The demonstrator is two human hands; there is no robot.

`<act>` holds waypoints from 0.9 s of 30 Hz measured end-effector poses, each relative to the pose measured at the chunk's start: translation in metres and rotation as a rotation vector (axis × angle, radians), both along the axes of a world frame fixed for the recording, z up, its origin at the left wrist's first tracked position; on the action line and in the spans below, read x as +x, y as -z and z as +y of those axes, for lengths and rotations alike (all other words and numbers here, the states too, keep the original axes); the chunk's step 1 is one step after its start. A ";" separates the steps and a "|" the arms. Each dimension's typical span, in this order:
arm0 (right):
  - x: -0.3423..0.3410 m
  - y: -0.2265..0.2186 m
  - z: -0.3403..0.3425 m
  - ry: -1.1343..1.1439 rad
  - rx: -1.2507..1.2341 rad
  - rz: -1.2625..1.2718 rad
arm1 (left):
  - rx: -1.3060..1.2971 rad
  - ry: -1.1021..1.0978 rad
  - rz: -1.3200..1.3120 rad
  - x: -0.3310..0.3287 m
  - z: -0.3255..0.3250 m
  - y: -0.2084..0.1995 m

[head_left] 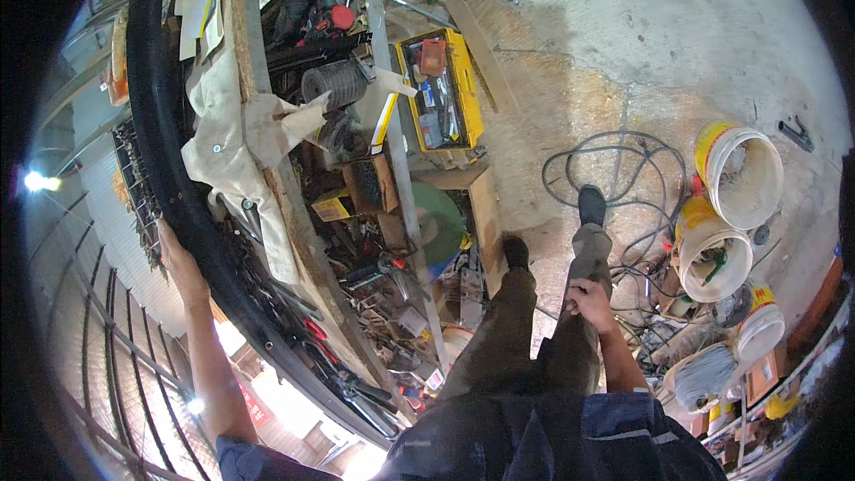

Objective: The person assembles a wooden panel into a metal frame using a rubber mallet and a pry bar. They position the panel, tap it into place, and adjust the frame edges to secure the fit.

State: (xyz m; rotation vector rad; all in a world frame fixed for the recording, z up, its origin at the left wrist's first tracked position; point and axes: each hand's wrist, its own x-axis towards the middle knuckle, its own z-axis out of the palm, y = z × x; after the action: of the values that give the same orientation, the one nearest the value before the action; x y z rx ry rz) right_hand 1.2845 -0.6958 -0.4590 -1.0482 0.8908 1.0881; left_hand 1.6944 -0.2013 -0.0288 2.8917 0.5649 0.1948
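My left hand (183, 269) is raised at the far left with its fingers stretched out along the edge of a long black beam (153, 107). Just beyond the fingertips hangs a wire rack (134, 178) packed with small dark pieces. My right hand (590, 297) is low, in front of my right trouser leg (590, 258), with its fingers curled in. What those fingers hold, if anything, is hidden. Between the arms, shelves carry a coil of wire (335, 85), a pale cloth (223, 147) and several hand tools.
On the floor stands a yellow toolbox (472, 93) beside the shelf. A black cable (548, 174) lies looped near my right shoe. Several white and yellow buckets (773, 169) stand at the right. A green disc (432, 223) leans by a cardboard box (485, 232).
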 end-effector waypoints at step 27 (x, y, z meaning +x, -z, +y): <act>-0.056 0.056 0.076 0.050 0.126 0.064 | 0.040 -0.194 -0.132 0.005 -0.023 -0.002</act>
State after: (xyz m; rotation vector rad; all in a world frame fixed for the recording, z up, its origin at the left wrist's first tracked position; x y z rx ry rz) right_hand 1.2288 -0.6199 -0.5151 -0.8875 0.8835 1.1265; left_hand 1.6991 -0.2245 -0.0269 2.8328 0.8257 0.4259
